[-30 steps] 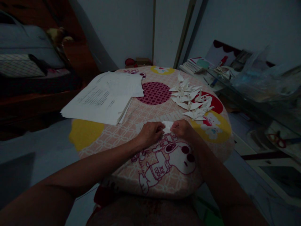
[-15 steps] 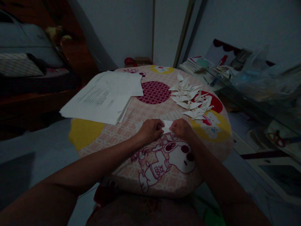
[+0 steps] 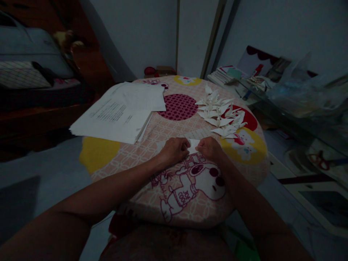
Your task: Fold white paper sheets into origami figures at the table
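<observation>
Between my two hands, low over the round table point(image 3: 152, 159), is a small piece of white paper point(image 3: 193, 144). My left hand point(image 3: 175, 148) pinches its left edge, fingers curled inward. At the paper's right edge my right hand point(image 3: 209, 148) is closed on it in the same way. The fingers hide parts of the paper, and its exact folds are too dark to make out. Beyond my right hand lies a cluster of folded white paper cranes point(image 3: 221, 114). A stack of printed paper sheets point(image 3: 116, 112) rests at the table's left side.
A patterned cloth with cartoon figures covers the table. To the right, a glass-topped stand point(image 3: 293, 119) bears a plastic bag point(image 3: 293, 90) and books point(image 3: 224, 75); scissors point(image 3: 319, 160) lie lower down. A wooden bench point(image 3: 89, 61) with bags stands at the left.
</observation>
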A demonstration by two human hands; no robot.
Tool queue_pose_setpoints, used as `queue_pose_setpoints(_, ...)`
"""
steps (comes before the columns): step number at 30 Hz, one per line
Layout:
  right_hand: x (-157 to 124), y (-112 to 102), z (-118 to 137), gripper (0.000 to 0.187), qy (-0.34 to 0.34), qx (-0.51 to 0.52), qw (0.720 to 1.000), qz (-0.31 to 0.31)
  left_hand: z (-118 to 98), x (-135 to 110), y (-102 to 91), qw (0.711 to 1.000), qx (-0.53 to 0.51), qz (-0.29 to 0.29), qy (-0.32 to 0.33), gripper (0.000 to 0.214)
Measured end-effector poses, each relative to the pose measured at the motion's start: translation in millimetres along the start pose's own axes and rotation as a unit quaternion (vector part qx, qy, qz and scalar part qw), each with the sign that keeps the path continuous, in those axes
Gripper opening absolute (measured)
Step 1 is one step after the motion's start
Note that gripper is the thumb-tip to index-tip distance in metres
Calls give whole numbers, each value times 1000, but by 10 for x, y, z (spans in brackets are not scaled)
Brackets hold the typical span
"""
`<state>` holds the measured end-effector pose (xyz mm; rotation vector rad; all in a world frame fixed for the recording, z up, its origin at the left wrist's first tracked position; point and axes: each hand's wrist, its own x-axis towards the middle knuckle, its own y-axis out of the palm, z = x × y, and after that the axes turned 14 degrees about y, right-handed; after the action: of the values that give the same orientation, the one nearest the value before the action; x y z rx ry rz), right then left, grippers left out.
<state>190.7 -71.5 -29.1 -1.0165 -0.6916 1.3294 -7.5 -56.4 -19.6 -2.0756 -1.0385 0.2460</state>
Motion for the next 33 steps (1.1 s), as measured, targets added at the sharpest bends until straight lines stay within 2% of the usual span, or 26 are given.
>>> queue_pose_setpoints(5, -19, -38, 25, 13, 1, -12, 1000, 20, -1, -3, -11, 1000, 4, 5, 0, 21)
queue_pose_setpoints(10, -9, -31, 38, 12, 5, -27, 1000, 12, 20, 6, 5, 1000, -1, 8, 9, 22)
queue_pose_setpoints(16, 19, 1, -1, 12, -5, -12, 1000, -2, 36, -30, 29, 1000, 13, 9, 25, 28)
queue_pose_setpoints(26, 7, -26, 7, 14, 3, 16, 1000, 18, 57, -87, 46, 998, 50, 21, 45, 28)
queue_pose_setpoints(33, 16, -29, 27, 14, 17, 19, 999, 24, 11, -158, 34, 977, 136, 82, 140, 35)
